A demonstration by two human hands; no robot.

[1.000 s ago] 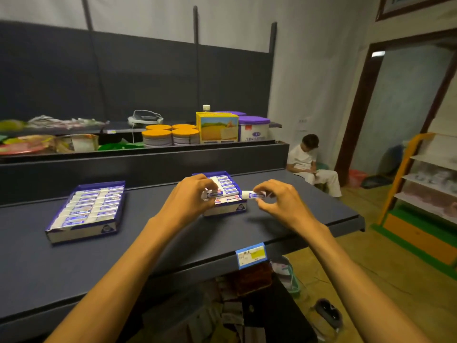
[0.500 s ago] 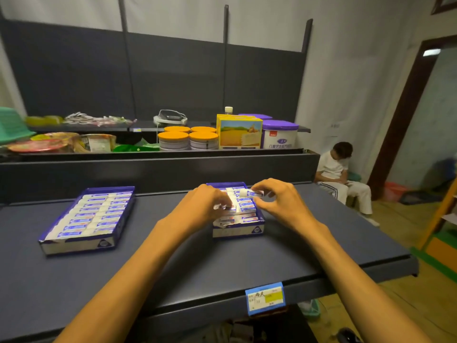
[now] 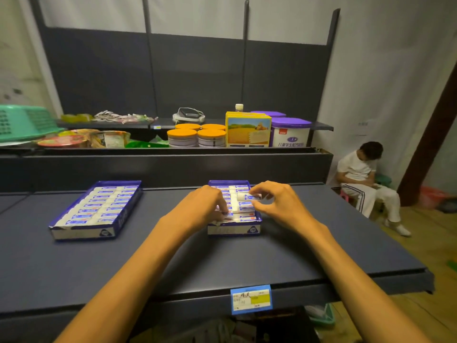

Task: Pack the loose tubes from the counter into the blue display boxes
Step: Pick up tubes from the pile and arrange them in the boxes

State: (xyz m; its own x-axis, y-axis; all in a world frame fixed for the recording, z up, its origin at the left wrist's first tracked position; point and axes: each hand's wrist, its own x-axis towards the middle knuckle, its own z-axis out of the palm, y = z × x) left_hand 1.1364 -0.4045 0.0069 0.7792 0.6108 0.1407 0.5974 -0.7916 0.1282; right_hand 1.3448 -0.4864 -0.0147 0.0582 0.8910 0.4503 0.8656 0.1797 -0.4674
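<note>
Two blue display boxes lie on the dark counter [image 3: 296, 253]. The left box [image 3: 81, 232] is filled with rows of white and blue tubes. Over the right box [image 3: 233, 229] my right hand [image 3: 277, 206] pinches one white and blue tube [image 3: 248, 196] just above the packed rows. My left hand [image 3: 205, 209] rests on the box's left half, fingertips curled down onto the tubes near its front; whether it grips one is hidden.
A raised shelf behind holds orange-lidded tins [image 3: 196, 137], a yellow carton [image 3: 248, 131], a purple-lidded tub [image 3: 290, 132], snack packs and a green basket [image 3: 23, 122]. A person [image 3: 366, 179] sits at the right by the wall. A blue price tag [image 3: 251, 298] hangs on the counter's front edge.
My right hand has carried the tube from beside the right box to above its rows. My left hand has settled lower onto the front tubes. The camera has tilted and closed in.
</note>
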